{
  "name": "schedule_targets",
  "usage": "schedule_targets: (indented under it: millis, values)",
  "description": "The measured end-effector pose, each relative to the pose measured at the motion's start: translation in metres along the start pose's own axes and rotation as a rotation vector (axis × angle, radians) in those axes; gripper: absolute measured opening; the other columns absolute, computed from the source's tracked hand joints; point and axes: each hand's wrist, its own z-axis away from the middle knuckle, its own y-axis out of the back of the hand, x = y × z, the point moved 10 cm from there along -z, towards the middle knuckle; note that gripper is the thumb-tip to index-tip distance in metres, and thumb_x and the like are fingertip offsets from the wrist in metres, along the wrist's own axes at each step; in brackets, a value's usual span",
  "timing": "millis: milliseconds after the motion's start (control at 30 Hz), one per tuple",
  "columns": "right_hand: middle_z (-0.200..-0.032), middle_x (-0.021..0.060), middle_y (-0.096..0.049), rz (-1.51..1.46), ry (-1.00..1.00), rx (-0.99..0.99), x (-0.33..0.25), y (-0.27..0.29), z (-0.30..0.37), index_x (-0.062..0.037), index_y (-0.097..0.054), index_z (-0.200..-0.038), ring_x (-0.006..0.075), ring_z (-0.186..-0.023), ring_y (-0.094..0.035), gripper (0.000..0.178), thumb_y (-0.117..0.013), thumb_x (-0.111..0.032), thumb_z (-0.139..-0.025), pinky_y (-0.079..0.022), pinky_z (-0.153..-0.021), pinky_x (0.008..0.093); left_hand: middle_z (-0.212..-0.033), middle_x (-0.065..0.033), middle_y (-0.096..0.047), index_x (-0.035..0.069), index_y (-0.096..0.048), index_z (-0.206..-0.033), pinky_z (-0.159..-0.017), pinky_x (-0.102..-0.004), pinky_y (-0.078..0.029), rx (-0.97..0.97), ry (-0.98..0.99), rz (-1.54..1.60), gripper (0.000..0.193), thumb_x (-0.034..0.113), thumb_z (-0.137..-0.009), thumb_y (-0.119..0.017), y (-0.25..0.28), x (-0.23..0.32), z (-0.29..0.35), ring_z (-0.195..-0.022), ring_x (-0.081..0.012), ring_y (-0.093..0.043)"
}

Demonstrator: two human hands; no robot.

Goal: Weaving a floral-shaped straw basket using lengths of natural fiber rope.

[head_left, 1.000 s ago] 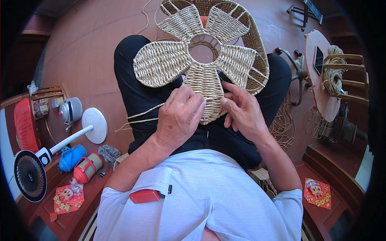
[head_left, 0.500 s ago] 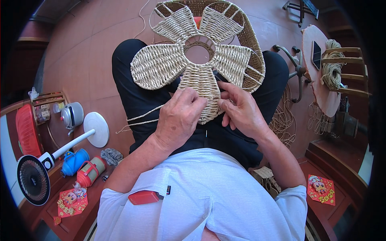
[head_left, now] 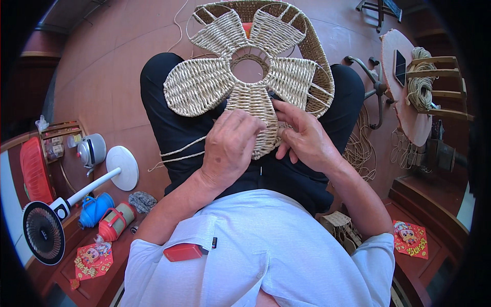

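Across my lap lies a flower-shaped piece woven from straw-coloured cord (head_left: pixel 199 88), with several petals around an open round centre. The left petal and the one nearest me are filled in; wire frame shows bare at the outer ends of the others. My left hand (head_left: pixel 231 146) lies closed over the left side of the near petal (head_left: pixel 250 105), its fingertips bent down on the weave; what they pinch is hidden. Two loose cord strands (head_left: pixel 184 156) trail leftward from beneath it. My right hand (head_left: pixel 307 137) grips that petal's right edge between thumb and fingers.
A large woven basket (head_left: pixel 319 56) sits behind the flower. At right, a wooden slab table (head_left: pixel 409 120) carries a phone (head_left: pixel 400 67) and cord coils (head_left: pixel 420 92); more cord (head_left: pixel 360 153) lies below. At left are a white fan (head_left: pixel 43 233), a kettle (head_left: pixel 92 150) and flasks (head_left: pixel 96 210).
My left fingers have lifted and shifted slightly up the near petal. My right hand keeps its place at the petal's edge. The whole view has shifted a little.
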Motion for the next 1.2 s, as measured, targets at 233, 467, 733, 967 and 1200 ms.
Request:
schedule_targets:
  millis: [233, 467, 733, 967, 1200]
  values:
    - [-0.126, 0.0184, -0.069, 0.052, -0.037, -0.043, -0.004, -0.002, -0.004, 0.0062, -0.038, -0.165, 0.0161, -0.069, -0.075, 0.066, -0.043, 0.011, -0.099, -0.057, -0.051, 0.0264, -0.088, -0.0053, -0.067, 0.009, -0.074, -0.1, -0.079, -0.0403, -0.051, 0.123, 0.066, 0.071, 0.021, -0.002, -0.085, -0.083, -0.007, -0.008, 0.005, -0.084, -0.0267, -0.065]
    - [-0.11, 0.0168, -0.069, 0.191, -0.05, -0.031, -0.006, 0.002, -0.001, 0.0066, -0.045, -0.159, 0.019, -0.063, -0.073, 0.058, -0.046, 0.009, -0.101, -0.058, -0.053, 0.0324, -0.087, -0.0039, -0.067, 0.012, -0.074, -0.11, -0.08, -0.0398, -0.051, 0.119, 0.053, 0.04, 0.03, 0.0, -0.084, -0.084, -0.006, -0.005, 0.001, -0.086, -0.0254, -0.066]
    - [-0.091, 0.0109, -0.077, 0.664, 0.439, 0.281, -0.047, 0.018, 0.034, -0.0028, -0.056, -0.151, 0.0197, -0.072, -0.076, 0.053, -0.059, 0.007, -0.099, -0.062, -0.07, 0.0381, -0.106, -0.0088, -0.068, 0.009, -0.073, -0.116, -0.084, -0.0429, -0.053, 0.014, -0.053, 0.024, 0.029, 0.014, -0.09, -0.085, -0.008, 0.016, -0.009, -0.099, -0.0288, -0.066]
    - [-0.103, 0.0111, -0.079, -0.162, 0.502, 0.424, -0.092, 0.097, 0.083, -0.0003, -0.05, -0.156, 0.0088, -0.082, -0.069, 0.064, -0.063, 0.005, -0.093, -0.056, -0.075, 0.024, -0.096, -0.0089, -0.066, 0.007, -0.072, -0.103, -0.081, -0.0434, -0.053, -0.104, -0.177, 0.307, 0.015, 0.02, -0.098, -0.079, -0.008, 0.041, -0.043, -0.09, -0.0311, -0.065]
    - [-0.091, 0.0034, -0.066, -0.125, 0.395, 0.001, -0.039, 0.022, 0.031, 0.0081, -0.042, -0.162, 0.0146, -0.086, -0.068, 0.082, -0.068, -0.04, -0.101, -0.055, -0.086, 0.0311, -0.081, 0.0004, -0.052, -0.002, -0.068, -0.128, -0.06, -0.0279, -0.04, 0.32, 0.14, 1.175, 0.027, 0.021, -0.115, -0.061, 0.119, -0.005, -0.053, -0.069, -0.0105, -0.049]
